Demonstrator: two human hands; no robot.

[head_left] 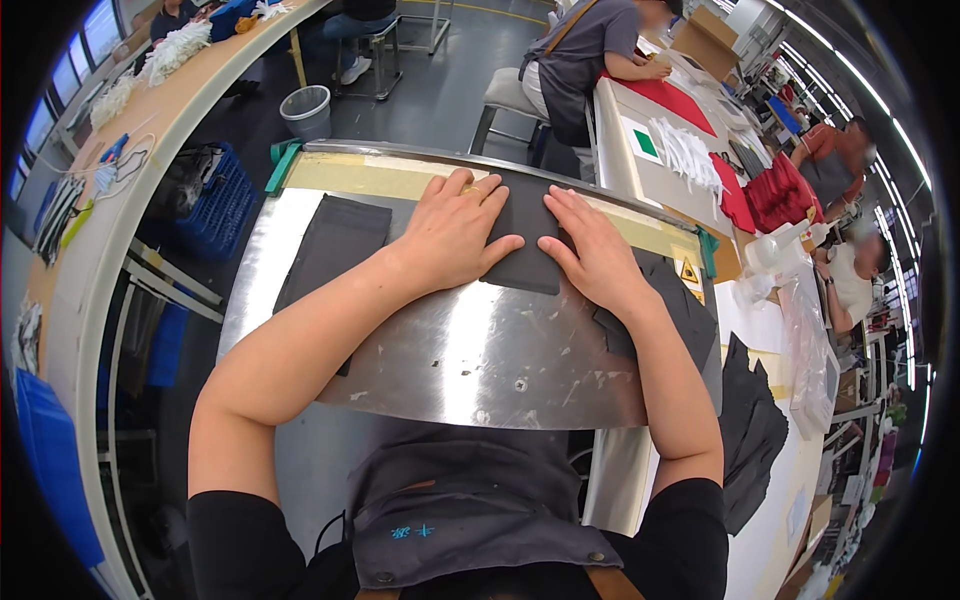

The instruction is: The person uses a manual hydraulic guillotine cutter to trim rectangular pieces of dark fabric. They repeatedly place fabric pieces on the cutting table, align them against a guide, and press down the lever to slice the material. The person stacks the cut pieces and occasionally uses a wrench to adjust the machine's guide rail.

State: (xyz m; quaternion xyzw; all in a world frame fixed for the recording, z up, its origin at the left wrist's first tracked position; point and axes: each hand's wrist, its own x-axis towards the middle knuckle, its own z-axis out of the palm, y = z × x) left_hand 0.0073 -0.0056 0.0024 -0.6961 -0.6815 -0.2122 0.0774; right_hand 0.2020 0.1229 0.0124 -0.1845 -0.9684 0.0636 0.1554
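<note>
A dark rectangular piece of sheet material [526,240] lies flat on a shiny metal worktop [490,365], against its far edge. My left hand [455,228] rests palm down with its fingers stretched over the piece's left side. On the opposite side, my right hand [597,243] lies flat, its fingertips and thumb at the piece's right edge. Both hands are open and grasp nothing. A neat pile of black pieces [335,245] sits left of my left forearm. More black pieces [668,300] lie loosely fanned, partly beneath my right forearm.
Green clamps [284,167] sit at the worktop's far corners. A grey bin [306,110] and blue crate [205,200] stand on the floor to the left. Black scraps [748,430] lie on the right-hand table. People work at neighbouring tables with red fabric [665,100].
</note>
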